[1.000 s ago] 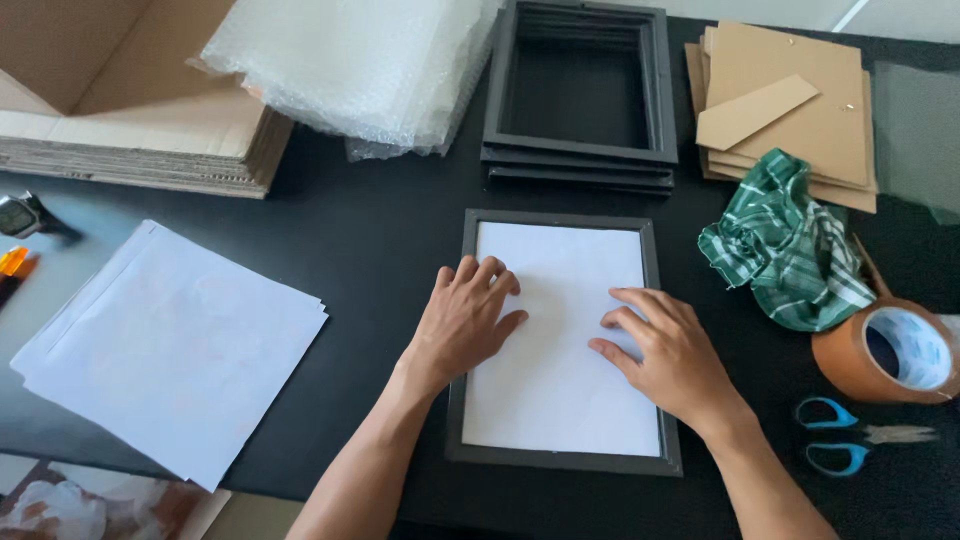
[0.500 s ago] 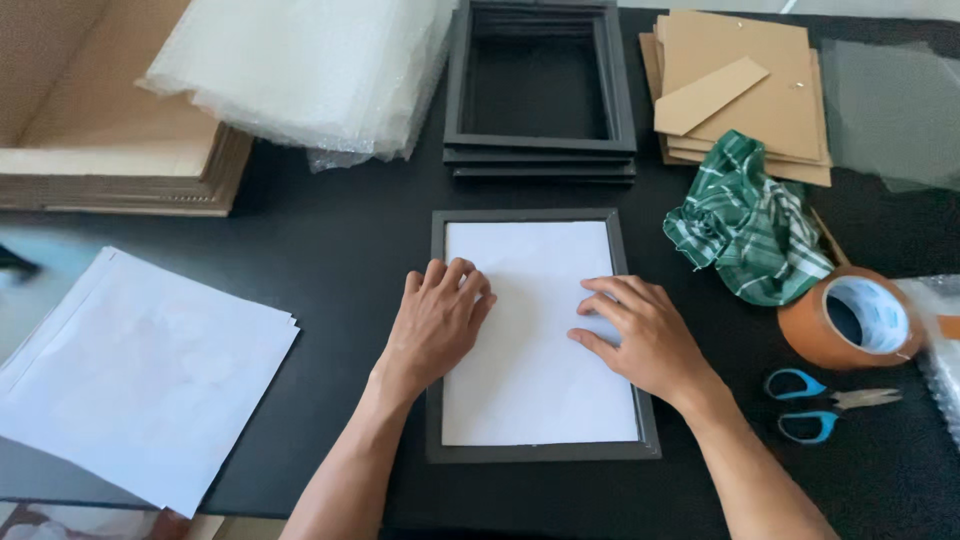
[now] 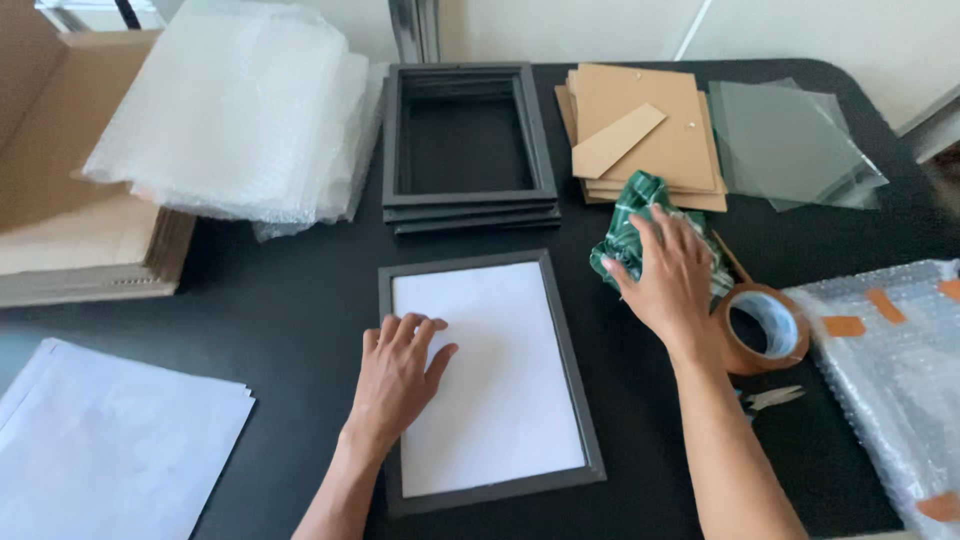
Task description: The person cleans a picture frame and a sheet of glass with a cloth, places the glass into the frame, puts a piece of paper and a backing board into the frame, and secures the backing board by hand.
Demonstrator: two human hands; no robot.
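Now left hand (image 3: 398,372) lies flat, fingers spread, on white sheet (image 3: 500,375) inside black frame (image 3: 560,340) on table centre, same place as before. Right hand (image 3: 668,268) has left sheet, moved further away to green checked cloth (image 3: 628,215), fingers spread over it, grasp not closed. Paper placing looks finished. Beyond: stack of empty frames (image 3: 468,205), cardboard backings (image 3: 645,135).

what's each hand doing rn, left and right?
Left hand: open, flat on the white sheet in the black frame.
Right hand: on the green checked cloth; closed or not, cannot tell.
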